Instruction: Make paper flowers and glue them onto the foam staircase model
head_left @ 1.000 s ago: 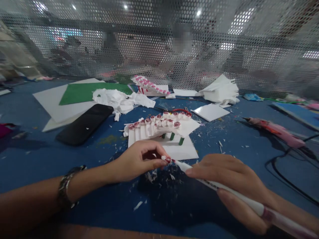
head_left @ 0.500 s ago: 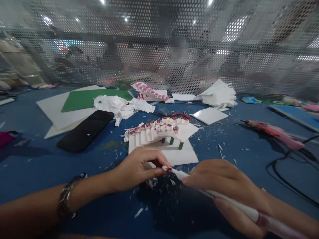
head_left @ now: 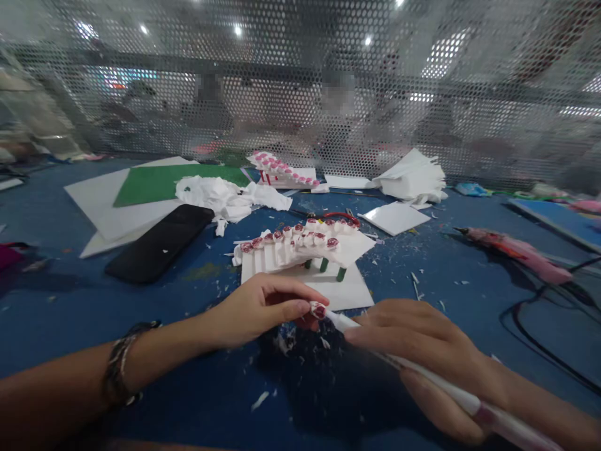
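Observation:
My left hand (head_left: 263, 308) pinches a small white piece with a red-painted end (head_left: 318, 309) between thumb and fingers. My right hand (head_left: 422, 347) grips a long white marker pen (head_left: 451, 391) whose tip touches that red end. Just beyond both hands stands a white foam stair model (head_left: 300, 247) with a row of red-topped pieces and green legs on a white base sheet. White scraps lie scattered on the blue table (head_left: 70, 300) under my hands.
A black phone (head_left: 159, 243) lies at the left, beside crumpled white paper (head_left: 225, 194) and a green sheet (head_left: 159, 181) on white boards. A second red-dotted model (head_left: 282, 170) and stacked white foam (head_left: 413, 175) sit by the mesh screen. A pink glue gun (head_left: 516, 250) and black cables lie at the right.
My left hand has turned the small piece slightly, so its red end faces up more. The pen tip stays against it. The view shifted a little.

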Tool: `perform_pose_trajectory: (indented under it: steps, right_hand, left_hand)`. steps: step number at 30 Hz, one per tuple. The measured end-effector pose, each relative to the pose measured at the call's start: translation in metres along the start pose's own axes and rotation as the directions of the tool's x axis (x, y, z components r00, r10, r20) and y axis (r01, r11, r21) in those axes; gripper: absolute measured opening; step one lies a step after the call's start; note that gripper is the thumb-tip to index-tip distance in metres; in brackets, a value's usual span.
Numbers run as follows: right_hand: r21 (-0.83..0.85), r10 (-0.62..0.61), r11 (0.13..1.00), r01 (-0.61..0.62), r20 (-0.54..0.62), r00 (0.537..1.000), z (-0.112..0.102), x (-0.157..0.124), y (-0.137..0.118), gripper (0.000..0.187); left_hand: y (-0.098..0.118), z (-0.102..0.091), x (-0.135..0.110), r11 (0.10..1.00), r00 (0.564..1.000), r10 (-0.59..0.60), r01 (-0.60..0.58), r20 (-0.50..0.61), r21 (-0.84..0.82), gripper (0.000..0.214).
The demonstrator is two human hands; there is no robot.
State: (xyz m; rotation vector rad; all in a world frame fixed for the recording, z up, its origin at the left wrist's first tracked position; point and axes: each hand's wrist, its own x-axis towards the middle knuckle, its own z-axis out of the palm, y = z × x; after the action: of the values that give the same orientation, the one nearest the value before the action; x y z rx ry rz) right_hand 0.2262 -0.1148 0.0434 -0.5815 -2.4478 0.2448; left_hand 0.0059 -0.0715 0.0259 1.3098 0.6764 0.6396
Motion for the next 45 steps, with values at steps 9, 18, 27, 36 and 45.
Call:
perform_pose_trajectory:
  steps: [9, 18, 27, 36, 45]
  right_hand:
    - [-0.01, -0.061, 0.998, 0.061, -0.005, 0.998, 0.006, -0.003, 0.006, 0.042]
    - [0.035, -0.072, 0.997, 0.071, 0.021, 0.997, 0.008, -0.003, 0.009, 0.045]
    - [0.023, 0.009, 1.0, -0.006, -0.119, 0.993, 0.009, -0.004, 0.008, 0.036]
    - [0.023, -0.029, 0.999, 0.03, -0.054, 0.998, 0.006, 0.0, 0.009, 0.04]
    - [0.007, -0.014, 1.0, 0.014, -0.051, 0.999, 0.007, 0.001, 0.008, 0.041]
  left_hand:
    - [-0.006, 0.005, 0.0, 0.963, 0.995, -0.079, 0.093, 0.065, -0.254, 0.008]
    - [-0.008, 0.004, 0.002, 0.958, 0.992, -0.126, 0.123, 0.005, -0.259, 0.008]
    - [-0.011, 0.005, 0.004, 0.965, 0.993, -0.047, 0.017, -0.109, -0.262, 0.004]
    - [-0.011, 0.005, 0.003, 0.973, 0.995, -0.018, -0.006, -0.103, -0.231, 0.008]
    - [-0.011, 0.005, 0.004, 0.969, 0.995, -0.005, -0.021, -0.103, -0.244, 0.008]
